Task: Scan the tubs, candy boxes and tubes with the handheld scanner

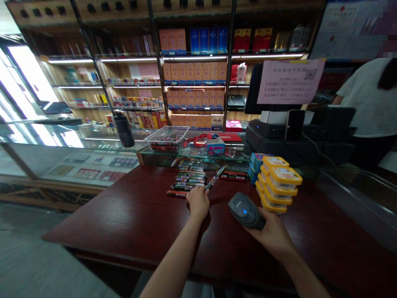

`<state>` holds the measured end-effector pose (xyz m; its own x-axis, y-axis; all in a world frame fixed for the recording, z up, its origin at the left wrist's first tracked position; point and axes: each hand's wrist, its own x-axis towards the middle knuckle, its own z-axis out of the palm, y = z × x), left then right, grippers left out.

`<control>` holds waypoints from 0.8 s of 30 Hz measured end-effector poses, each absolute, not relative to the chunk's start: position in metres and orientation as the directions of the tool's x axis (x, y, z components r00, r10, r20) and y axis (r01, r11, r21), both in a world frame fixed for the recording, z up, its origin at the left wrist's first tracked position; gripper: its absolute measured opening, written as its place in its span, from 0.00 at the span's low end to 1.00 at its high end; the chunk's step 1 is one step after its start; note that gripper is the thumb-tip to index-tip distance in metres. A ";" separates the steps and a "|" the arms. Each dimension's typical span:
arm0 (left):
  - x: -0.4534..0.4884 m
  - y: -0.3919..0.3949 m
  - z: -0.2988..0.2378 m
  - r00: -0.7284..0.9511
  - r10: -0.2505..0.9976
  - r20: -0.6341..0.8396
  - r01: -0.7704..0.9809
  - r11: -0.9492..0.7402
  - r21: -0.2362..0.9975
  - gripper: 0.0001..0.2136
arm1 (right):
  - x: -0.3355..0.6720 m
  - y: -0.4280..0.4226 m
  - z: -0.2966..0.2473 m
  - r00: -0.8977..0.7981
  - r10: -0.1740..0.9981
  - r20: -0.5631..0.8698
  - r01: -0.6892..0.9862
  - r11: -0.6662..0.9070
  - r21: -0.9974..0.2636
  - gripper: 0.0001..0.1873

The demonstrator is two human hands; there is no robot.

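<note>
My left hand (199, 201) is closed around the lower end of a pen (216, 177), which tilts up to the right. Beside that hand, several pens (190, 179) lie in a stack of rows on the dark red wooden table (124, 215). In my right hand (274, 234) is a dark grey barcode scanner (245, 209) with a lit blue light, its head turned toward the upper left. The scanner's handle is mostly hidden by the fingers. Just beyond it stands a pile of yellow-lidded plastic boxes (279, 182).
Blue packets (257, 165) stand beside the yellow boxes, and more pens (234, 176) lie nearby. A clear tray (186, 131) and a small blue box (215, 146) rest on the glass counter. A black bottle (123, 130) stands left, a monitor (254, 89) right. Another person (372, 99) stands at right.
</note>
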<state>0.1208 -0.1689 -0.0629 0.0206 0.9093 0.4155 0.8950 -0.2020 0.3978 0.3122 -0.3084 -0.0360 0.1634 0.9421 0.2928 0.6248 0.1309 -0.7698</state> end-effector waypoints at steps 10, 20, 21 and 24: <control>0.121 -0.170 -0.058 0.039 0.919 0.393 0.895 -0.207 0.395 0.12 | 0.306 -0.313 -0.027 0.180 0.916 0.358 0.665 0.155 -0.731 0.12; 0.119 -0.167 -0.062 0.035 0.910 0.413 0.890 -0.216 0.402 0.11 | 0.309 -0.309 -0.027 0.183 0.934 0.306 0.768 0.059 -0.638 0.12; 0.118 -0.167 -0.062 0.033 0.908 0.418 0.886 -0.220 0.409 0.11 | 0.310 -0.308 -0.028 0.204 0.929 0.310 0.812 0.017 -0.584 0.11; 0.117 -0.169 -0.062 0.031 0.895 0.445 0.865 -0.247 0.437 0.11 | 0.310 -0.302 -0.034 0.246 0.897 0.366 0.901 -0.072 -0.429 0.12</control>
